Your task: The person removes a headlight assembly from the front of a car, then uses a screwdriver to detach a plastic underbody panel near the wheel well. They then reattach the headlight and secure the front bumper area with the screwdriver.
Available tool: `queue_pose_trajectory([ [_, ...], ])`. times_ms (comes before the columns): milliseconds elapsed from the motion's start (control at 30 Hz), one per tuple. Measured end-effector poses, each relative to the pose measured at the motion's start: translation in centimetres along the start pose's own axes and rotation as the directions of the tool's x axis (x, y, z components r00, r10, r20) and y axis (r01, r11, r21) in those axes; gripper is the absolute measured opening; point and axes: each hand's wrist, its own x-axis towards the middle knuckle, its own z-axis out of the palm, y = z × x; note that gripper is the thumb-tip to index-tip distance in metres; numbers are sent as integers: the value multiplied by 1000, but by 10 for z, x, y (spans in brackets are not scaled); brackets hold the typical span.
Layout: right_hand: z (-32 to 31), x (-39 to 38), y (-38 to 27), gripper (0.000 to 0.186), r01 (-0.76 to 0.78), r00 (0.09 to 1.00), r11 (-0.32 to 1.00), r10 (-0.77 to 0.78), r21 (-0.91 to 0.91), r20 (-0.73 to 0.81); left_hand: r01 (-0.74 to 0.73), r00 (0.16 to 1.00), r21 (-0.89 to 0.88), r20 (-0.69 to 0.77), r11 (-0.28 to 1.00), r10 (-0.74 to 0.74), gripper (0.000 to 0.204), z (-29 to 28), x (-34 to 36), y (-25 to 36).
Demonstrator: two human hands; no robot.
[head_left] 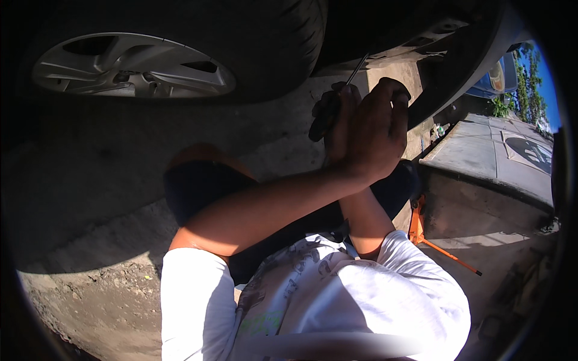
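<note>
My forearms cross in front of me under the car's wheel arch. In my right hand (338, 123) is a screwdriver (357, 70); its dark handle sits in the curled fingers and its thin metal shaft points up toward the car's underside. My left hand (376, 129) reaches across on the right of it, back of the hand toward me. The left fingers are bent beside the dark curved body panel (460, 75), and what they grip is hidden in shadow. Where the screwdriver's tip ends against the dark underside is hard to make out.
A wheel with a silver alloy rim (135, 66) and black tyre (289, 54) fills the upper left. To the right stand a low concrete block (481, 150) and an orange metal tool with a long handle (442, 249). Rough concrete ground (102, 289) lies at the lower left.
</note>
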Motion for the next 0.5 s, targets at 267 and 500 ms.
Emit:
queue_pose_trajectory([
  [267,-38,15,34,41,348,936,924,-331,-161,120,331,944,-544,199,771,-264,24,-14,24,-15],
  [500,-19,1,2,37,-81,992,996,76,-48,-102,359,933,-590,244,723,-264,40,1,48,-79],
])
